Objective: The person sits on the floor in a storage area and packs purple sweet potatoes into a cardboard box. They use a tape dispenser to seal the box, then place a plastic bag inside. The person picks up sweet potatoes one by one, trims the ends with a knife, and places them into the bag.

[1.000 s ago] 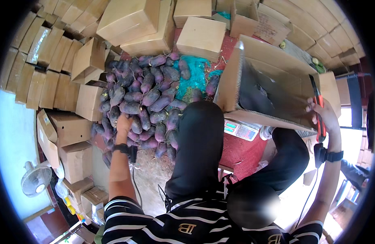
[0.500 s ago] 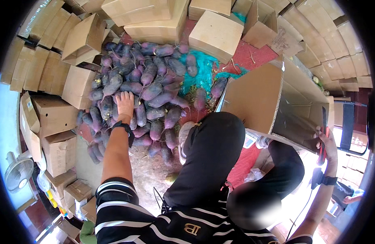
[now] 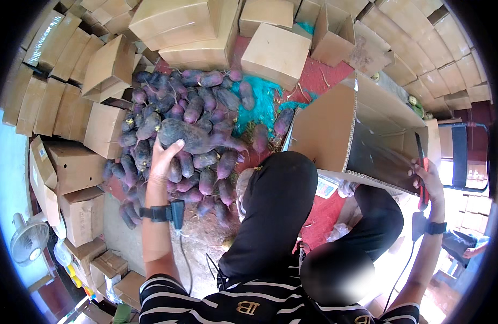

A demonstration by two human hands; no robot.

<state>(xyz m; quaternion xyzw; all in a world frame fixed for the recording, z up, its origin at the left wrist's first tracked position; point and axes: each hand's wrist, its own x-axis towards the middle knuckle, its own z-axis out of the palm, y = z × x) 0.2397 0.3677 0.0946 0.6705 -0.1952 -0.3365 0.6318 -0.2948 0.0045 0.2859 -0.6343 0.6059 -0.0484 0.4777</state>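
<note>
Purple radish (image 3: 183, 135) is lying crosswise over the radish pile (image 3: 206, 158), the nearer left hand (image 3: 164, 160) gripping its left end, its long axis running toward a tilted cardboard box (image 3: 320, 127) on the right, where the right hand (image 3: 431, 183) is holding a red-handled tool (image 3: 423, 162).

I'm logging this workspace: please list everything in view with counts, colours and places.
Root vegetables: many, dark purple, left of centre
Large root: one, dark purple, over pile
Boxes: many, brown, around edges
Open carton: one, brown, right of centre
Scale: one, pale, at carton's lower edge
Plastic sheeting: uncounted, teal, right of pile
Fan: one, pale, lower left
Long tool: one, red-black, right
Floor: one, red and grey, beneath
Other person: one, dark-clothed, right edge
Wrist straps: two, black, on wrists
Legs: two, black-clad, centre
Left hand: one, bare, gripping large root
Right hand: one, bare, around long tool
</note>
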